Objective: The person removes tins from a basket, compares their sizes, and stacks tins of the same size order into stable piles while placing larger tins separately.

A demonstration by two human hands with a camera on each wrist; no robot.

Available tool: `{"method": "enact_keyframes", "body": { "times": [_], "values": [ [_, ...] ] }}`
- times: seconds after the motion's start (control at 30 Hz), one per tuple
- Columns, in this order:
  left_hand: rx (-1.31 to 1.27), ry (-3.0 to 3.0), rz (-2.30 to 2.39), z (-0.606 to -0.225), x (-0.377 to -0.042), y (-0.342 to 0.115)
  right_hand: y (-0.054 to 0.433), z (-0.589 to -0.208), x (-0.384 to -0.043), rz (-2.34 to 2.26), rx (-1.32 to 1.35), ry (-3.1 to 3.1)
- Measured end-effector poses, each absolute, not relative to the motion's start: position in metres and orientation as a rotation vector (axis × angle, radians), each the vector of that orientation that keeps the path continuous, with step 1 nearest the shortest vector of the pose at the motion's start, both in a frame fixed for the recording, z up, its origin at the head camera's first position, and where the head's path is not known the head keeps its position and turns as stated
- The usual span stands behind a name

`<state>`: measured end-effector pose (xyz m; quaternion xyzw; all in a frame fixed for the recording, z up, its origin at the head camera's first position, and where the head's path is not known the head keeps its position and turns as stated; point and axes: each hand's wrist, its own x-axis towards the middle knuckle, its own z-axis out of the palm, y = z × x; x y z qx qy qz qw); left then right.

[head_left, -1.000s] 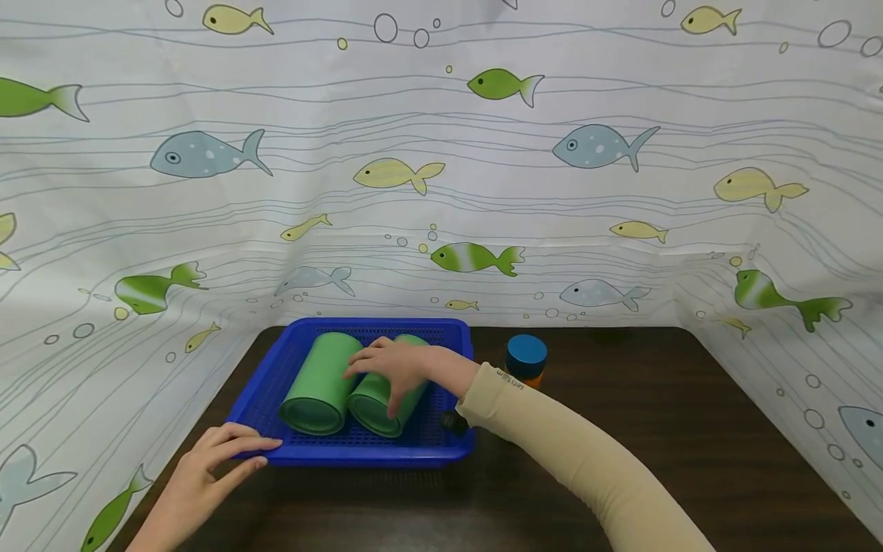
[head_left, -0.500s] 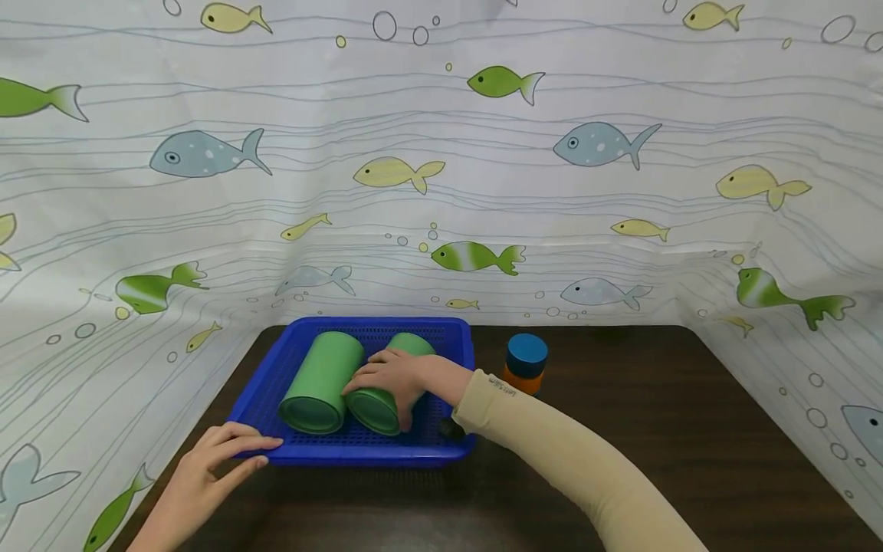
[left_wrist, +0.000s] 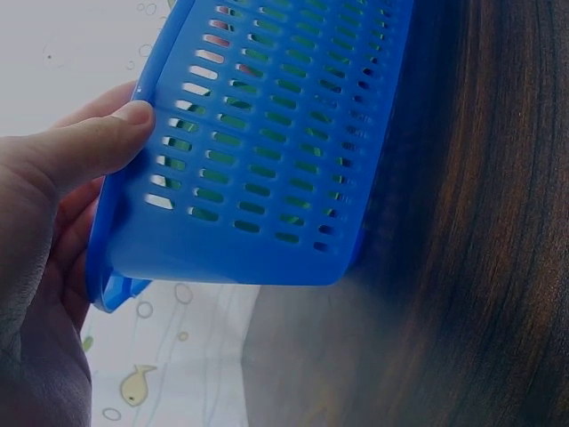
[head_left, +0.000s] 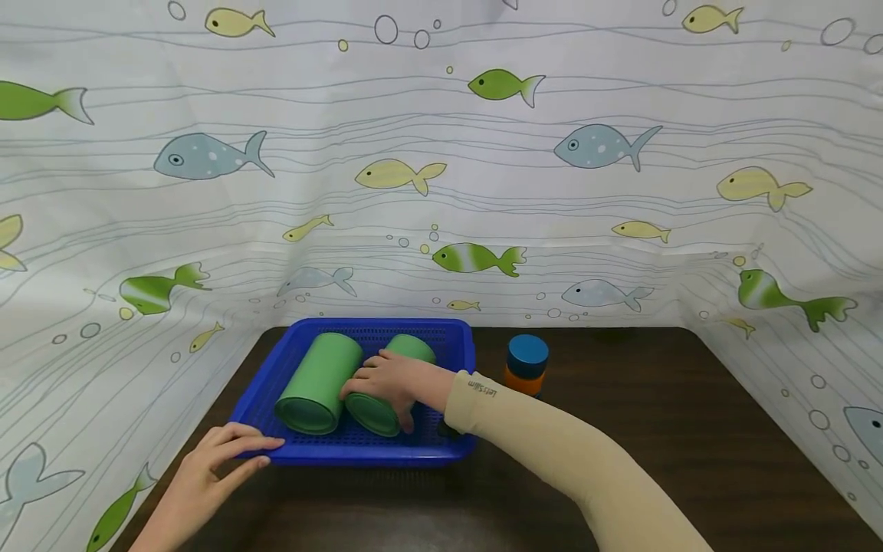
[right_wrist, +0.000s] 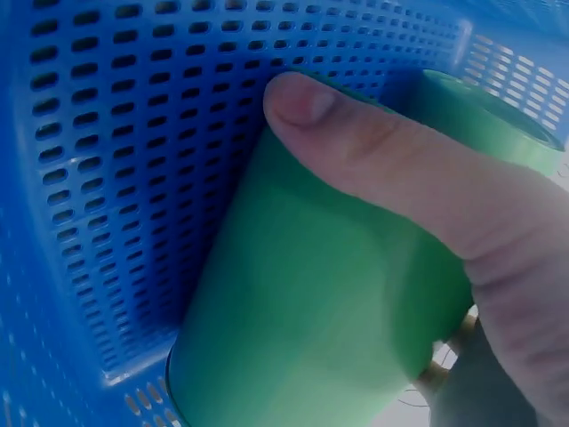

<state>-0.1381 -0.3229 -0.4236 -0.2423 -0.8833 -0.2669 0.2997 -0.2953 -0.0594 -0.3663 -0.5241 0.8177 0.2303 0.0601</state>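
A blue perforated plastic basket [head_left: 366, 454] stands on the dark table, with two green canisters lying side by side in it. My left hand [head_left: 207, 471] pinches the basket's near left corner; in the left wrist view the thumb presses the outer wall [left_wrist: 240, 253] and the fingers curl over the rim. My right hand [head_left: 389, 383] grips the right canister [head_left: 411, 349] from above. In the right wrist view its thumb lies along one side of that canister [right_wrist: 293, 294], while the far fingers are mostly hidden. Just left of it lies the other canister [head_left: 320, 376], untouched by my thumb.
An orange jar with a blue lid [head_left: 527, 356] stands right of the basket, just behind my right sleeve. A small black object [head_left: 447, 431] sits in the basket's near right corner, partly hidden. A fish-print curtain [head_left: 441, 230] encloses the dark wooden table [head_left: 641, 414] at back and sides.
My right hand has come down onto the right canister and taken hold of it. The left canister has shifted slightly left. My left hand stays on the basket.
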Motion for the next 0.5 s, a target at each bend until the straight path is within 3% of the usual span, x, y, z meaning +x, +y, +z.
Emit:
{"method": "enact_keyframes", "body": {
  "times": [0.27,0.5],
  "values": [
    [-0.652,-2.346,-0.698,-0.4232,-0.1384,-0.3231,-0.0647,-0.3637,-0.2934,0.897,-1.607,2.447],
    [-0.653,-2.337,-0.728,-0.4235,-0.1381,-0.3223,-0.0613,-0.3653,-0.2982,0.772,-1.621,2.483]
  ]
}}
